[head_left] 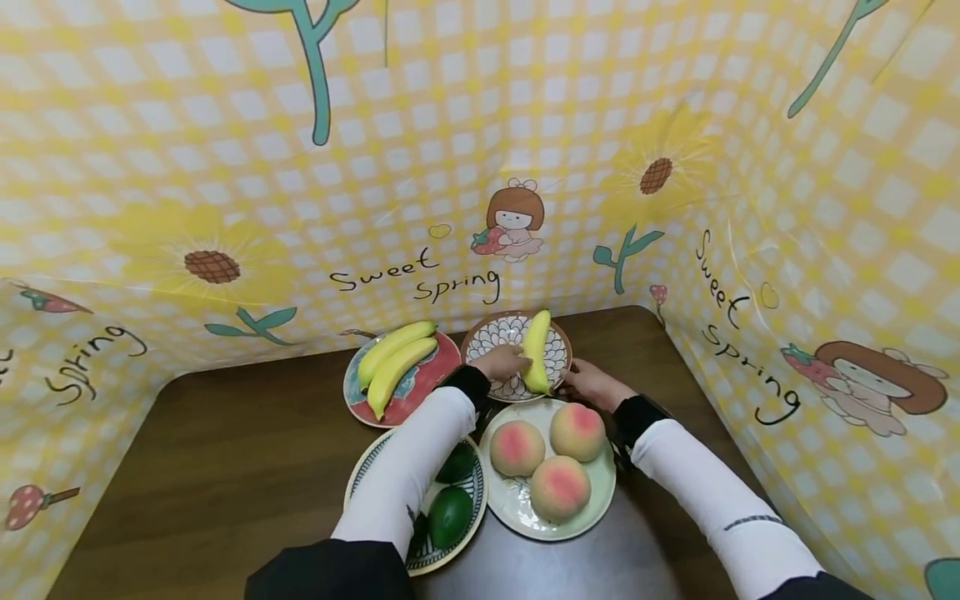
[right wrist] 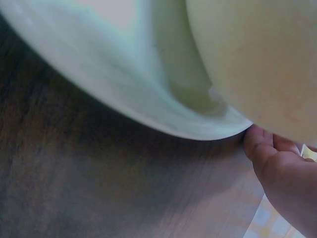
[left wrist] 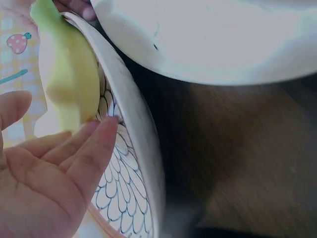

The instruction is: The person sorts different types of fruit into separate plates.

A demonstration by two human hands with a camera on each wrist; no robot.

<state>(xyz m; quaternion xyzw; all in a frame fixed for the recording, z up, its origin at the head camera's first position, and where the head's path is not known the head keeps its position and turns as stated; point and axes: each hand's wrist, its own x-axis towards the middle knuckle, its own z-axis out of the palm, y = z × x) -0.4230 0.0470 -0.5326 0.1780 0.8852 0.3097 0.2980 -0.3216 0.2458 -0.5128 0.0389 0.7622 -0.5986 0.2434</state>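
A single yellow banana lies in a brown-rimmed plate with a petal pattern at the back of the table. My left hand reaches over that plate beside the banana. In the left wrist view its fingers are nearly straight, at the banana's lower end, with the thumb held apart. On the plate's right side my right hand grips the rim. The right wrist view shows the right hand partly hidden behind a pale green plate and a peach.
Left of the petal plate, two bananas lie on a red and blue plate. Nearer, three peaches sit on the pale green plate. Under my left forearm is a plate of dark green fruit. Checked cloth surrounds the table.
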